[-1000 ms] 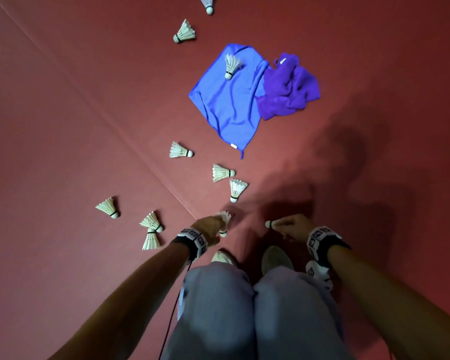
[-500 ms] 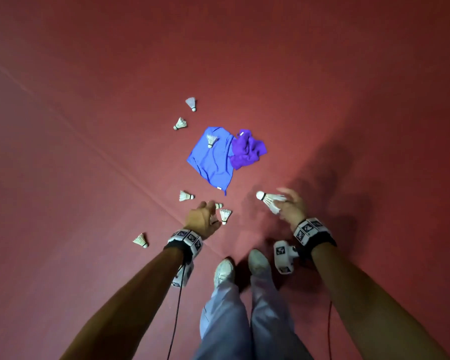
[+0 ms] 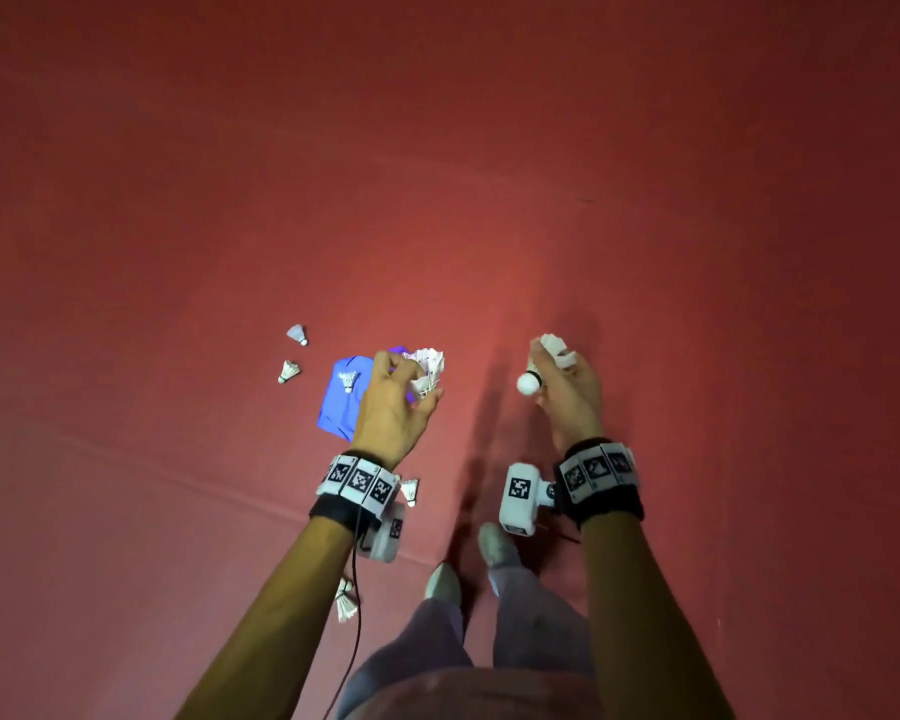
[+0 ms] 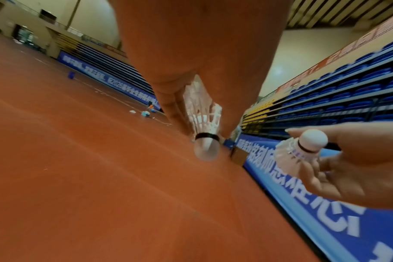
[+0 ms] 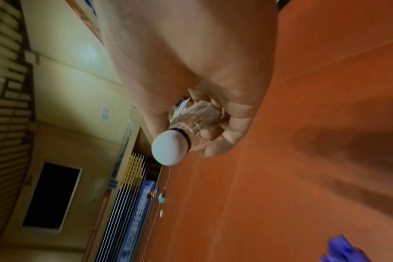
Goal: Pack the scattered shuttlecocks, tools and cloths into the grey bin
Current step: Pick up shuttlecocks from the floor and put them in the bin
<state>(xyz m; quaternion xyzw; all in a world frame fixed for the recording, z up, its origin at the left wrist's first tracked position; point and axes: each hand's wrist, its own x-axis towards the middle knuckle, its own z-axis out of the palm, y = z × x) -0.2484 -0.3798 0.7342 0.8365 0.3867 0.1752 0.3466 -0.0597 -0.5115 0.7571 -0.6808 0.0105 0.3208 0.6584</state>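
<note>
My left hand grips a small bunch of white shuttlecocks, held above the red floor; in the left wrist view its fingers pinch one shuttlecock with the cork pointing down. My right hand holds another shuttlecock, its feathers curled inside the fingers and its cork sticking out. A blue cloth lies on the floor with a shuttlecock on it. The purple cloth is mostly hidden behind my left hand in the head view. The grey bin is not in view.
Loose shuttlecocks lie on the floor: two left of the blue cloth, one beside my left wrist, one near my left forearm. My shoes stand below. Blue seating borders the court.
I have risen from a crouch, so the floor looks farther away. Both hands have lifted off the floor, each carrying shuttlecocks, and now hang in the air in front of me.
</note>
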